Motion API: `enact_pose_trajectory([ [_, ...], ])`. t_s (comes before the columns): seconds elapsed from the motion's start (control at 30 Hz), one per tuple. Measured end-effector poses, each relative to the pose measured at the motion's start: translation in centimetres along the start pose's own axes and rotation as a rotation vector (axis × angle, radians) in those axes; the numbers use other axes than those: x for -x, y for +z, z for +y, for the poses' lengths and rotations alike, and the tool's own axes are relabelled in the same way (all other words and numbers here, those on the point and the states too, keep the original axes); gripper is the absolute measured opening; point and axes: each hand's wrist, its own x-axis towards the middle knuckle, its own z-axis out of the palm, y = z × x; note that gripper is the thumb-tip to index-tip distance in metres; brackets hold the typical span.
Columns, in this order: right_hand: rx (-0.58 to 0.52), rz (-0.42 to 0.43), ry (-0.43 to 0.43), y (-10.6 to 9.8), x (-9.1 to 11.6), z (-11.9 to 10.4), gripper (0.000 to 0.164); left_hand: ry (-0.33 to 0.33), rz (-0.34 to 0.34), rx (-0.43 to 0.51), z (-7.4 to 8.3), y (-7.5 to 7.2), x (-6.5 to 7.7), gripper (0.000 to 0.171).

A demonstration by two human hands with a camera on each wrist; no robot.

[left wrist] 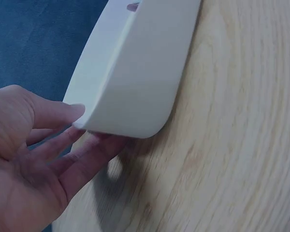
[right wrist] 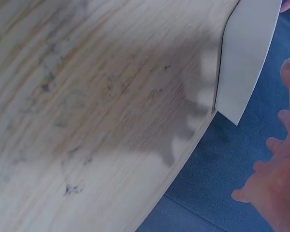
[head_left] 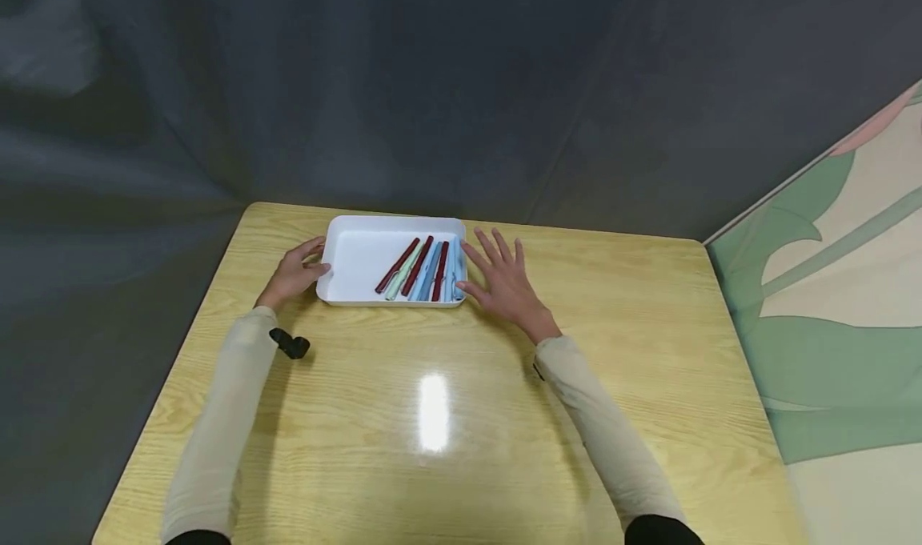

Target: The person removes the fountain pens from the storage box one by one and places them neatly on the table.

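White tray (head_left: 354, 261) sits near the far edge of the bench (head_left: 360, 417), left of the bench's middle. Slim pens (head_left: 417, 266) lie in its right half, side by side at a slant: three dark red, one pale green, the others blue; the blue ones run together, exact count hard to tell.

Left hand (head_left: 293, 274) at the tray's left end: thumb on the rim, other fingers below it against the outside, so it pinches the tray edge; left wrist view confirms. Can't tell if that end is lifted. Right hand (head_left: 503, 283) just beside the tray's right end, fingers spread wide, holding nothing; contact with the rim unclear from the head view. Its shadow falls on the bench in the right wrist view.

Both arms in pale sleeves (head_left: 226, 417). Black device (head_left: 290, 344) at left wrist. Dark sheet (head_left: 446, 113) behind bench; green and cream patterned panel (head_left: 850, 369) along the right. Glare spot (head_left: 434, 413) on bench.
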Motion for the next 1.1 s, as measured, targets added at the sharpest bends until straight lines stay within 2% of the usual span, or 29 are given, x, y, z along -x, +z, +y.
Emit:
enact_pose_trajectory([
  [0.17,0.008,0.001,0.008,-0.1,-0.2,-1.0,0.075,-0.007,-0.035,0.042,0.2,0.0,0.2,0.070],
  [0.43,0.029,-0.026,0.008,0.2,-0.6,-1.7,0.076,-0.033,-0.048,0.110,0.0,1.0,-0.2,0.068],
  [0.8,-0.047,-0.049,-0.005,0.7,-1.0,-2.0,0.078,-0.034,-0.059,0.146,0.2,1.5,-0.1,0.067],
  [1.1,-0.046,-0.095,-0.005,1.0,-1.1,-2.2,0.080,-0.036,-0.074,0.169,0.4,1.9,-0.3,0.069],
])
